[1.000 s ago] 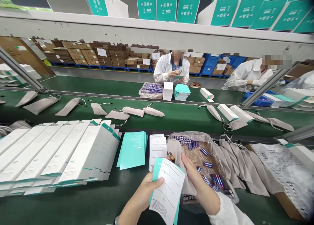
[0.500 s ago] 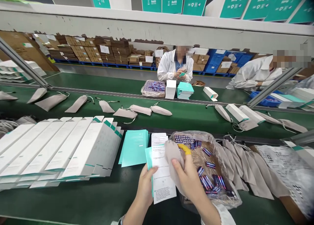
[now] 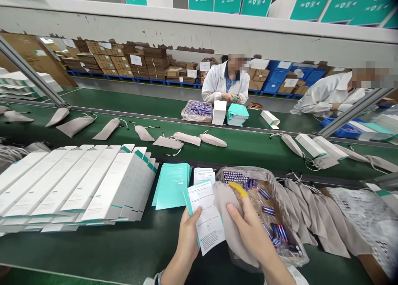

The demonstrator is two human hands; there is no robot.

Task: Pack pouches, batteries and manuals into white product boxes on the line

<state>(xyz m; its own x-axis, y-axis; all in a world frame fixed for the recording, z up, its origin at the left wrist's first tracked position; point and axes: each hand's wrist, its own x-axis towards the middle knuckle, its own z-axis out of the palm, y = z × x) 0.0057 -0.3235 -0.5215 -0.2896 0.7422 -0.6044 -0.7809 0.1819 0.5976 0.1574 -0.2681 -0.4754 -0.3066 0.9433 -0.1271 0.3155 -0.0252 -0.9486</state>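
My left hand (image 3: 188,231) is closed on a printed leaflet (image 3: 207,218) that has a teal booklet (image 3: 187,198) behind it, the thumb lying on the printed side. Just to the right, my right hand (image 3: 248,223) grips a grey cloth pouch (image 3: 229,225), with a yellow cover on one finger. The pouch hangs beside the leaflet's right edge. Behind my right hand lies a plastic-lined box of batteries (image 3: 270,177). Teal booklets (image 3: 172,187) and a stack of leaflets (image 3: 203,174) rest beyond my left hand.
White cartons (image 3: 102,185) are piled at the left. More grey pouches (image 3: 323,218) lie right of the batteries. Filled-looking pouches (image 3: 214,139) sit along the green belt (image 3: 248,146). Across it, two people in white coats (image 3: 214,82) work. A shelf edge (image 3: 186,32) crosses overhead.
The pouch has swung lower and more of it shows below my right hand. The leaflet is tilted more. The whole view has shifted slightly.
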